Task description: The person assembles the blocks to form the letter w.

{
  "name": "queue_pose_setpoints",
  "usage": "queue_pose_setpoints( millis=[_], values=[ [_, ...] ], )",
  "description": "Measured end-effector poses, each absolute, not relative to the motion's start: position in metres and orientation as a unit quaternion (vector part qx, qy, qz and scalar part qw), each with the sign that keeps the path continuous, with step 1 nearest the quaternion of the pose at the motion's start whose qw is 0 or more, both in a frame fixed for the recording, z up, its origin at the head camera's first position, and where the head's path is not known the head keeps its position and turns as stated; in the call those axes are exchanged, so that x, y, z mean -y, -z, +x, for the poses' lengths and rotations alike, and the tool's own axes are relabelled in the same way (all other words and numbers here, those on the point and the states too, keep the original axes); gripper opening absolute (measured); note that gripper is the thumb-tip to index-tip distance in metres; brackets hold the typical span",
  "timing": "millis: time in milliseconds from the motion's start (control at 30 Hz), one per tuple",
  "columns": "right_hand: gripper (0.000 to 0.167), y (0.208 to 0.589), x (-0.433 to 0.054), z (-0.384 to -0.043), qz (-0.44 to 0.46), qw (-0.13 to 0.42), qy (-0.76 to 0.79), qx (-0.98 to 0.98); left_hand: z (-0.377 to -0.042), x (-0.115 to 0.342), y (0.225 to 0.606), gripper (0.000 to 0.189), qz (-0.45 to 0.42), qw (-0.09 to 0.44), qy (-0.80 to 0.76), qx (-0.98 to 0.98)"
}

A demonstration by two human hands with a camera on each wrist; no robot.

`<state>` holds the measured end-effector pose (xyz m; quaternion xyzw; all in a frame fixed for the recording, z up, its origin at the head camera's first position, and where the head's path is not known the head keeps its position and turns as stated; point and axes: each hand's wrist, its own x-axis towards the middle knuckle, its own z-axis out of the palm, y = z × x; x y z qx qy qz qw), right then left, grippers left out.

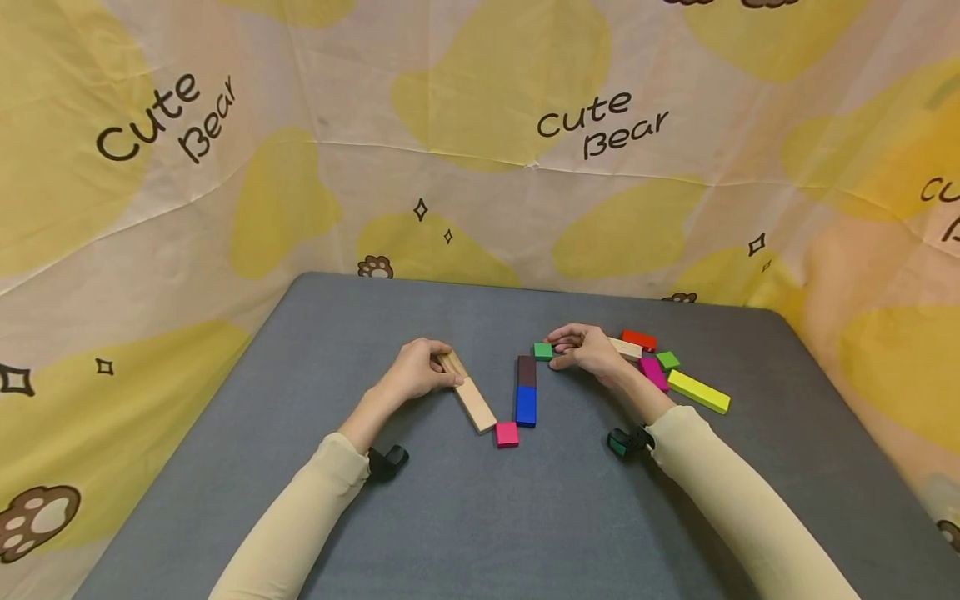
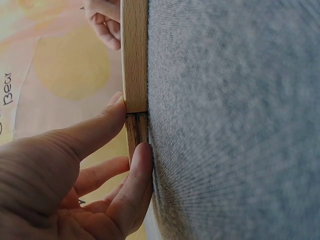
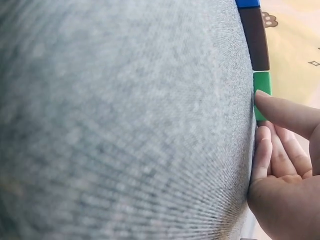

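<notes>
Wood blocks (image 1: 476,406): two, lay end to end on the table (image 1: 480,525); judged light, stiff, best pinched by the long sides. Left hand (image 1: 412,370): thumb and fingers pinched the far block (image 1: 452,364). Right hand (image 1: 588,351): half-curled at green block (image 1: 542,352); grip could not be told.

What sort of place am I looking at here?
Probably a simple tabletop filming corner, though the wider room is out of view: a grey table with coloured blocks, a printed "Cute Bear" cloth hanging behind it, and a small dark device at each wrist.
</notes>
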<state>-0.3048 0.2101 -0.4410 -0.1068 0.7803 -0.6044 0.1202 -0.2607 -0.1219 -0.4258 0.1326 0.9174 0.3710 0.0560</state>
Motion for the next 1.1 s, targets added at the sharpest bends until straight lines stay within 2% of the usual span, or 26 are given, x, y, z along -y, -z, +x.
queue_pose_setpoints(
  millis=[233, 500, 667, 1100],
  values=[
    [0.052, 0.43, -0.213, -0.298, -0.108, 0.14, 0.595, -0.784, -0.259, 0.124, 0.425, 0.061, 0.133, 0.053, -0.369, -0.918],
    [0.037, 0.399, -0.243, -0.271, -0.159, 0.052, 0.494, -0.853, -0.257, 0.122, 0.421, 0.062, 0.137, 0.055, -0.367, -0.918],
    [0.035, 0.386, -0.271, -0.254, -0.158, 0.046, 0.469, -0.868, -0.258, 0.122, 0.422, 0.062, 0.133, 0.057, -0.371, -0.917],
    [0.043, 0.395, -0.336, -0.241, -0.132, 0.041, 0.422, -0.896, -0.256, 0.123, 0.423, 0.061, 0.133, 0.055, -0.374, -0.916]
  ],
)
